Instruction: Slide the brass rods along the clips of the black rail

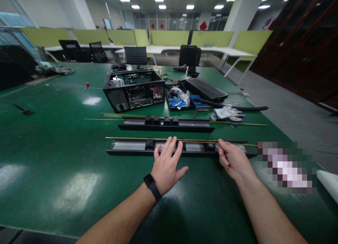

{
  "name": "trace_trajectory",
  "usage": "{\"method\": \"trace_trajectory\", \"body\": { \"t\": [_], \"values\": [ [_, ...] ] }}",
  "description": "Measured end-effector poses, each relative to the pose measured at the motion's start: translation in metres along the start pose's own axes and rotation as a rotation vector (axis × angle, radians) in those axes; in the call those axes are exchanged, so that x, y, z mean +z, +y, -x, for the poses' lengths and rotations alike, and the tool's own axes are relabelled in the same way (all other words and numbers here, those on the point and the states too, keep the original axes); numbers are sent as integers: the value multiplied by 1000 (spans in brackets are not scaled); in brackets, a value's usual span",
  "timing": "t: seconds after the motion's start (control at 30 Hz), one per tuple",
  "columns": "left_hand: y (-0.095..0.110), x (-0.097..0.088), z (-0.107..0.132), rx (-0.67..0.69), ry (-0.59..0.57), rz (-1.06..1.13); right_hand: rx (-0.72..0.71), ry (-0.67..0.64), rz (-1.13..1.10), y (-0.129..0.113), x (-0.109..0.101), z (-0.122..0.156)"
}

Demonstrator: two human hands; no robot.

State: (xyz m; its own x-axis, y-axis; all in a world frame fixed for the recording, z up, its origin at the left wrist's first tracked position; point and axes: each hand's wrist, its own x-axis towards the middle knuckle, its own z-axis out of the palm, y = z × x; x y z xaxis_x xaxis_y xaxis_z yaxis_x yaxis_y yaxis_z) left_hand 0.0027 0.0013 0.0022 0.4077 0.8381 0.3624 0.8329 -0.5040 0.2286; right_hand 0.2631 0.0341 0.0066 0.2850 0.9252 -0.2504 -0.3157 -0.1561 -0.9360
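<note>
Brass-coloured rods (132, 138) run lengthwise along a long black channel (126, 146) in the middle of the frame, and the step in hand looks to be positioning them along it. Right of centre, the right hand (232, 159) pinches the rods between thumb and fingers; how many it grips is hard to tell. At the centre, the left hand (166, 166) grasps nothing: its fingers are spread and stretched forward, their tips over the rods and the channel, though whether they press down or only hover cannot be told. A dark watch (149, 181) sits on that wrist.

Black blocks (149, 144) stand in the channel, one left of the left hand, one partly behind its fingers, another beside the right hand. As a judgement, the next move calls for a light, level pinch, since such thin rods could bow, with the left fingers ready to steady them.

Just beyond, a second channel (137, 127) carries four blocks in a row. Farther up the frame stands a black computer case (118, 100), with white gloves (228, 113) to its right on the green table (58, 135).
</note>
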Motion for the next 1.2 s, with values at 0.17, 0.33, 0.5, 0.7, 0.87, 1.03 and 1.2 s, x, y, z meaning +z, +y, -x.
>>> {"method": "trace_trajectory", "body": {
  "t": [0.17,0.33,0.5,0.7,0.87,1.03,1.2],
  "values": [
    [0,-2,-1,2,-9,-3,-14,-3,-7,1,0,0],
    [0,-2,0,3,0,-8,-15,2,-10,2,-1,0],
    [1,-2,0,4,4,-6,-21,-7,-15,1,-2,1],
    [1,-1,0,1,6,-2,-21,9,16,1,-2,1],
    [1,1,0,-6,1,-8,-33,-9,72,0,-1,2],
    [1,0,-1,-1,13,-10,-35,-18,158,-2,4,5],
    [2,-1,-1,5,22,-28,-18,46,128,-4,5,7]
  ]
}}
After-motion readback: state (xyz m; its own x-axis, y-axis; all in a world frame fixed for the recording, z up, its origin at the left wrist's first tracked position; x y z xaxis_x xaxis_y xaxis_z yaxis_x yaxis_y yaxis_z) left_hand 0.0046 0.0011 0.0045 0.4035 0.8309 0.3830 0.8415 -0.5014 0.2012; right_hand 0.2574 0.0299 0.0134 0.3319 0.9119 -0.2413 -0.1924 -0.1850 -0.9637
